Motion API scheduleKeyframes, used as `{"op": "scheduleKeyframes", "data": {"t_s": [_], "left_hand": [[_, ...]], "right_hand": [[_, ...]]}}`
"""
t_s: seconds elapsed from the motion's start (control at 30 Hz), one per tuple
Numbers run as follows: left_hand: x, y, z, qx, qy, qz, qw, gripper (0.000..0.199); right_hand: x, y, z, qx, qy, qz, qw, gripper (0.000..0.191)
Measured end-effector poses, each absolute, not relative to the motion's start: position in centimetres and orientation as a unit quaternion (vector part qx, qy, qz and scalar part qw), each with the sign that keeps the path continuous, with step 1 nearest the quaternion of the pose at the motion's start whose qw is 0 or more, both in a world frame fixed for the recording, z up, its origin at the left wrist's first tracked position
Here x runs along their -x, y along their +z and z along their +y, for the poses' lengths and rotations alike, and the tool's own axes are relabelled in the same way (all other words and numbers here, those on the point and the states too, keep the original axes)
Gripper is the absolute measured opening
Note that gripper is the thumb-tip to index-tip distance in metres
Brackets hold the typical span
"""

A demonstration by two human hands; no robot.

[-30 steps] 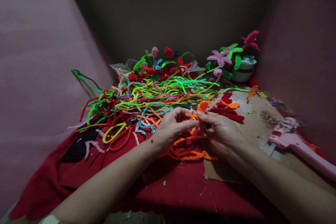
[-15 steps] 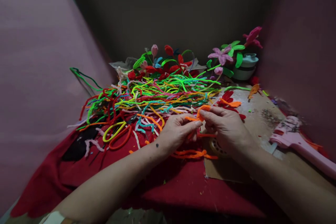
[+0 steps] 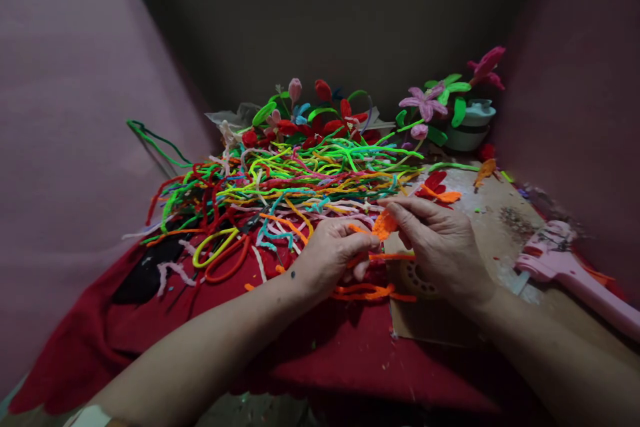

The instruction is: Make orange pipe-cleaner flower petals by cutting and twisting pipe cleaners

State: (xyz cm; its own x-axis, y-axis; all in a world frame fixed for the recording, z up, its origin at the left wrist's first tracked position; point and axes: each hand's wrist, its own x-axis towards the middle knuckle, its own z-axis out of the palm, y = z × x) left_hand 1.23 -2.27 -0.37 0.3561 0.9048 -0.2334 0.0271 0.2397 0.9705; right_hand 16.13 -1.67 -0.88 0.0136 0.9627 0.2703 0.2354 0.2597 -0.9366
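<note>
Between my hands is an orange pipe-cleaner petal (image 3: 383,225), a flat, pointed leaf shape. My left hand (image 3: 336,250) is closed, with thumb and fingers pinching its lower left end, and an orange stem sticks out past the fingers. At the petal's upper right edge, my right hand (image 3: 437,240) pinches with thumb and forefinger. Another orange pipe cleaner (image 3: 393,257) runs just below the petal; its left end is hidden by my left hand. More orange pipe cleaners (image 3: 365,292) lie on the red cloth (image 3: 340,347) under my hands.
A heap of coloured pipe cleaners (image 3: 310,177) spreads behind my hands, with finished flowers (image 3: 345,117) beyond. Yellow-and-red-handled scissors (image 3: 220,250) lie at left. On the right are a cardboard sheet (image 3: 480,213), a pink glue gun (image 3: 555,257) and a potted flower (image 3: 467,130).
My right hand has shifted slightly right and turned, and the orange petal now shows its flat face upright between the hands. The whole view has moved slightly.
</note>
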Motion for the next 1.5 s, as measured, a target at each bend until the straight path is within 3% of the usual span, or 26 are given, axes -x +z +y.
{"op": "scheduleKeyframes", "data": {"t_s": [0.17, 0.47, 0.77, 0.97, 1.27, 1.5], "left_hand": [[-1.1, -0.5, -2.2, -0.514, 0.348, 0.455, 0.639, 0.024], [-1.1, -0.7, -2.2, -0.531, 0.335, 0.470, 0.620, 0.026], [-0.9, -0.6, -1.8, -0.550, 0.332, 0.494, 0.586, 0.029], [-0.9, -0.8, -1.7, -0.566, 0.318, 0.486, 0.586, 0.020], [-0.6, -0.3, -1.5, -0.581, 0.301, 0.452, 0.606, 0.009], [0.1, 0.1, -1.2, -0.545, 0.282, 0.436, 0.658, 0.012]], "right_hand": [[-16.3, -1.2, -1.1, 0.509, 0.384, -0.592, 0.493, 0.020], [-16.8, -1.7, -1.0, 0.529, 0.276, -0.674, 0.436, 0.024], [-16.5, -0.9, -0.9, 0.491, 0.494, -0.587, 0.411, 0.025], [-16.8, -1.1, -0.5, 0.466, 0.597, -0.512, 0.404, 0.022], [-16.9, -1.7, -0.4, 0.453, 0.602, -0.511, 0.412, 0.009], [-16.7, -0.8, -1.0, 0.481, 0.591, -0.512, 0.397, 0.012]]}}
